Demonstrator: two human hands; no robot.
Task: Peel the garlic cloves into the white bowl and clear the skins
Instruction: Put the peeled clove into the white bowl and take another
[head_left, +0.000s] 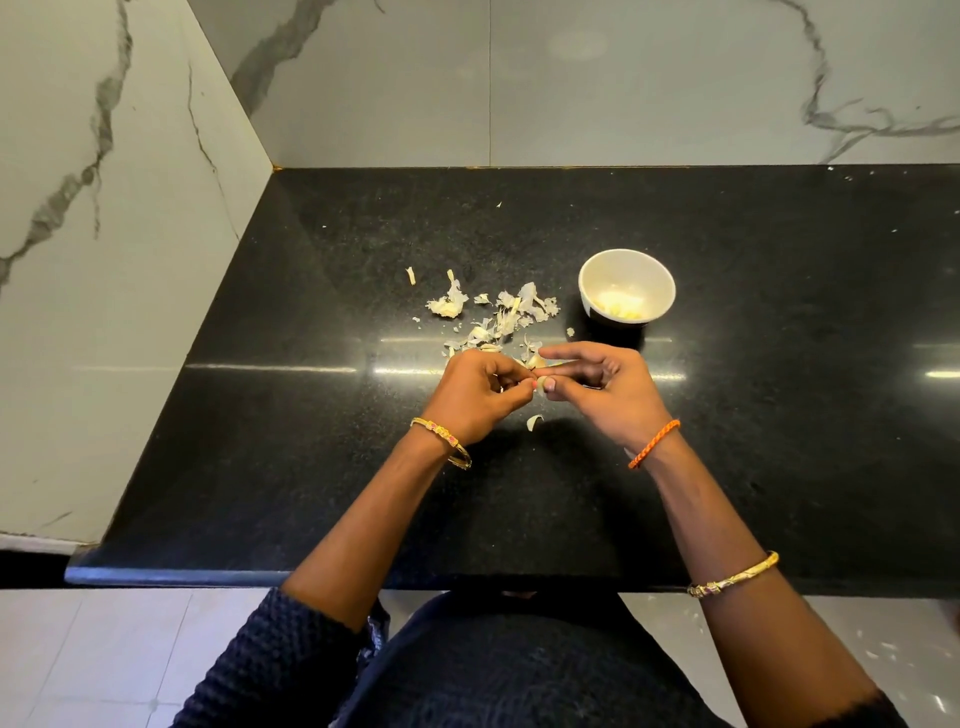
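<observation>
Pinched between the fingers (522, 383) of both hands, just above the black worktop (753, 467): one garlic clove (543, 383), pale and partly hidden by thumbs. Left hand (475, 397) curled tight round it, apparently steadying it; right hand (605, 382) gripping from the other side with thumb and forefinger, remaining fingers spread loose, likely to pick at the skin. Held low over the worktop, probably so that skin drops near the rest. Just below the hands, one loose curl of skin (534, 422). Beyond the hands, a scattered pile of papery skins (493, 317) with what looks like a remnant of the bulb (447, 306) at its left edge. To the right of the pile, near but apart, the white bowl (627, 270), peeled yellowish cloves (623, 306) lying at its bottom, within easy reach of the right hand. Skins not yet cleared.
</observation>
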